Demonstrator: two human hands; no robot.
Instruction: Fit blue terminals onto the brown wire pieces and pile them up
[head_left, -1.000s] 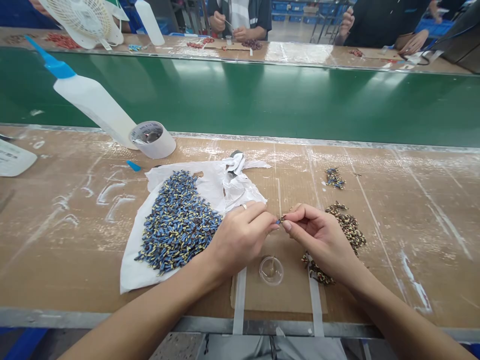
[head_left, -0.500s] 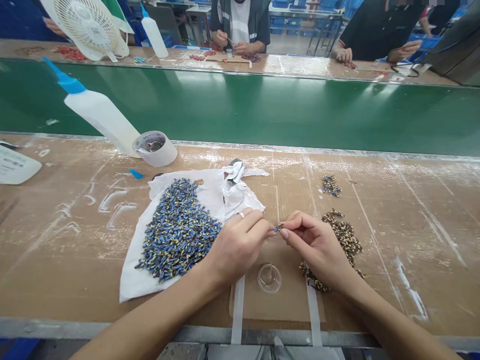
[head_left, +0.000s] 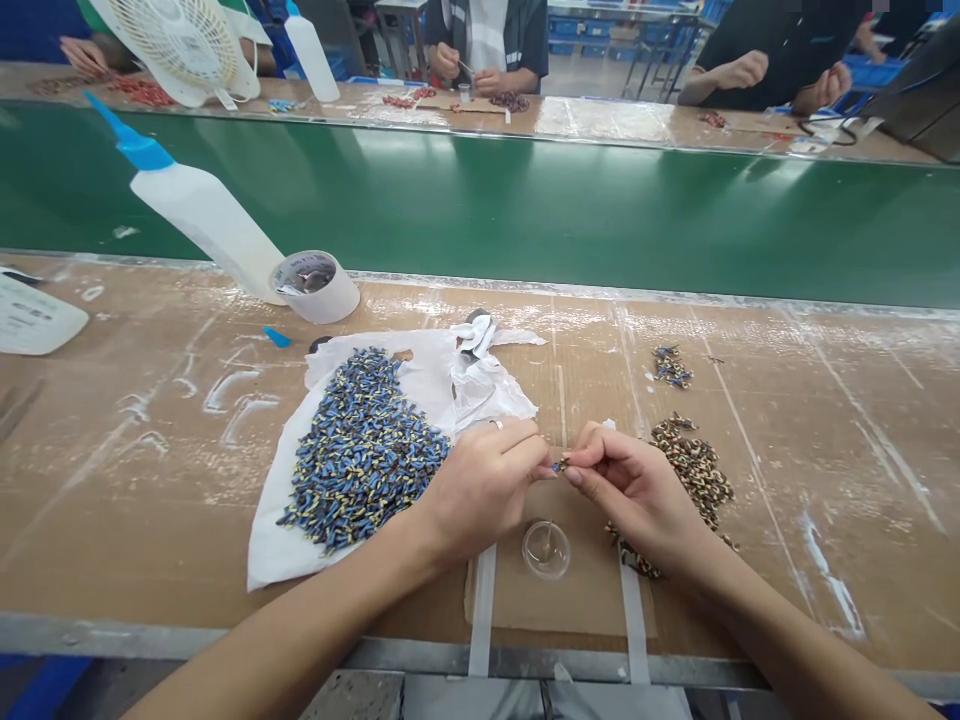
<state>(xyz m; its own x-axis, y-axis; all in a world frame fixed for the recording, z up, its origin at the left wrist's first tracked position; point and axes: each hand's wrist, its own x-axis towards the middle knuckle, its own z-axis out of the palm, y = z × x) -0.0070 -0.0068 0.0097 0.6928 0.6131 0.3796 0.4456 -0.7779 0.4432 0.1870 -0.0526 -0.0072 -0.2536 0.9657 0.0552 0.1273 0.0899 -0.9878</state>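
Observation:
My left hand (head_left: 487,485), with a ring on one finger, pinches a tiny blue piece (head_left: 556,467) at its fingertips. Facing it, my right hand (head_left: 626,480) pinches a small dark and tan piece (head_left: 565,463) that meets the blue one. Their exact kind is too small to tell. Left of my hands, a heap of small blue and yellow pieces (head_left: 364,450) lies on a white sheet (head_left: 274,550). Beside and partly behind my right hand is a pile of brown and cream pieces (head_left: 697,470). Below both hands stands a small clear cup (head_left: 546,550) with a thin stick in it.
A white squeeze bottle (head_left: 202,220) leans by a tape roll (head_left: 319,290) at the back left. A small blue-tipped cluster (head_left: 671,367) lies at the right. Beyond the green belt (head_left: 480,200), people work at another table near a fan (head_left: 176,45).
The view has shifted slightly. My hands stay together, still pinching the tiny pieces. Across the belt, the person at the right has raised a hand from the table.

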